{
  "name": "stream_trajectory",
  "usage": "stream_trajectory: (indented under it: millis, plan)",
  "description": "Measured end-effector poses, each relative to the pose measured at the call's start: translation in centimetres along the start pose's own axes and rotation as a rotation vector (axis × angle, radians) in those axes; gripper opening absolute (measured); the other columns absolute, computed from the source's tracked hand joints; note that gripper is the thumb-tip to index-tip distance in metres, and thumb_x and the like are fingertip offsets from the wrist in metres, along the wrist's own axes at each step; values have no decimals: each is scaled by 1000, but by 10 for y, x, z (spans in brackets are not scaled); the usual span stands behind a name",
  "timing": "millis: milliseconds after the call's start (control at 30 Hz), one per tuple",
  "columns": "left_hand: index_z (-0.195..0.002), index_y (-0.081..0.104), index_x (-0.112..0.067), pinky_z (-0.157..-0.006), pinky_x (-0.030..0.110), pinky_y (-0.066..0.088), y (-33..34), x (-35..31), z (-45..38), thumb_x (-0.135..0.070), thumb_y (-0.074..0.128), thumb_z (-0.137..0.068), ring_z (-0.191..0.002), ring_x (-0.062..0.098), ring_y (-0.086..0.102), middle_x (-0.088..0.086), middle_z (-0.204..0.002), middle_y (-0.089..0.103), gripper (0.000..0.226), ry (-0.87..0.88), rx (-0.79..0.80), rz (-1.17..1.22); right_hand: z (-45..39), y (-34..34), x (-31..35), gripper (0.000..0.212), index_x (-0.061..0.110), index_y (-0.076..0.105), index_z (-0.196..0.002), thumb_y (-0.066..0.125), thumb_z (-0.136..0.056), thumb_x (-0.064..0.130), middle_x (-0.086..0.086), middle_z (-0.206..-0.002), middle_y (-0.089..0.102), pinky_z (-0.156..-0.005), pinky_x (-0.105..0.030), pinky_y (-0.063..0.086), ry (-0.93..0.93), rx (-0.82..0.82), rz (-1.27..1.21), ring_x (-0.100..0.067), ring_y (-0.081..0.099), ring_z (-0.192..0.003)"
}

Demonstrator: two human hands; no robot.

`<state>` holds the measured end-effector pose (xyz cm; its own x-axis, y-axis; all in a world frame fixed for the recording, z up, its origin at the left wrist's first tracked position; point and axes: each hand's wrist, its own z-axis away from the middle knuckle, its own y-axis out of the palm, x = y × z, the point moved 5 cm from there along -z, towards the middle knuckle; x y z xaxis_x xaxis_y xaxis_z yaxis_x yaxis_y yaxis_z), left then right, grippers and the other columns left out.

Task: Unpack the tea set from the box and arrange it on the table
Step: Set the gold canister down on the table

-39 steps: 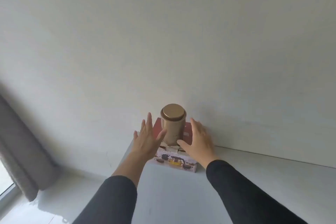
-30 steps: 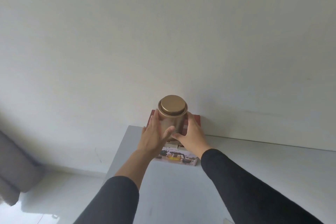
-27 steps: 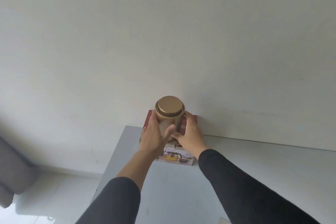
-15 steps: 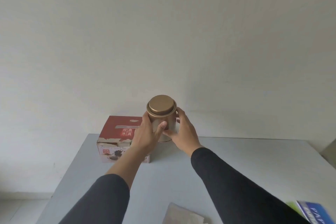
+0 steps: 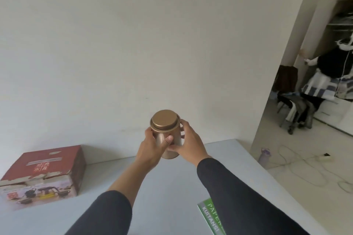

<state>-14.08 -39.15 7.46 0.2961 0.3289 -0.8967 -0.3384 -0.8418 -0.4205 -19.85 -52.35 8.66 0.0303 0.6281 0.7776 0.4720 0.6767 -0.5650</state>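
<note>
Tin between 2 hands, seemingly aloft.

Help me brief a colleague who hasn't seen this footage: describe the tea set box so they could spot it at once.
Start at the pale grey table against the white wall; the box sits near its far left corner. It has a red top with Chinese characters and a front printed with teapots and cups, unlike the plain copper tin held in both hands or the green-and-white booklet.

Plain white wall; doorway right, cables on pale floor
</note>
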Motion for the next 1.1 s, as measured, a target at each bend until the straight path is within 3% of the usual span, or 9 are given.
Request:
stream_trajectory:
  millis: [100,433,533,800,1100]
  plan:
    - [-137,27,-16,-81,29,39,30,-14,-19,-48,61,-85,-119,24,51,-1,-135,49,71,26,57,-17,-7,-23,-24,83,40,32,-132,82,-67,31,16,-124,49,-87,-28,48,34,-49,-15,-11,55,-108]
    - [-140,35,-20,-89,26,37,138,-4,-77,-49,73,-75,-122,18,47,-4,-133,49,81,25,254,-21,-20,-59,-128,82,39,29,-131,81,-67,37,12,-125,49,-86,-35,51,226,-180,31,-17,57,-105]
    - [-140,36,-24,-90,25,34,169,9,-98,-46,75,-75,-112,10,43,-6,-124,42,78,3,255,-55,-34,-60,-163,76,36,32,-128,79,-69,37,11,-122,49,-83,-34,51,245,-188,44,-17,58,-102]
    - [-142,35,-27,-94,29,41,237,58,-165,-44,75,-74,-123,15,49,-3,-135,44,81,-130,173,-87,-104,-54,-251,66,29,35,-129,74,-76,38,5,-120,49,-80,-27,48,258,-79,56,-18,57,-103]
    - [-141,33,-27,-93,24,36,264,111,-209,-29,74,-80,-128,14,46,-8,-133,52,74,-260,164,-91,-148,-17,-306,62,22,37,-127,73,-77,34,2,-115,47,-78,-26,46,269,41,-4,-13,53,-96]
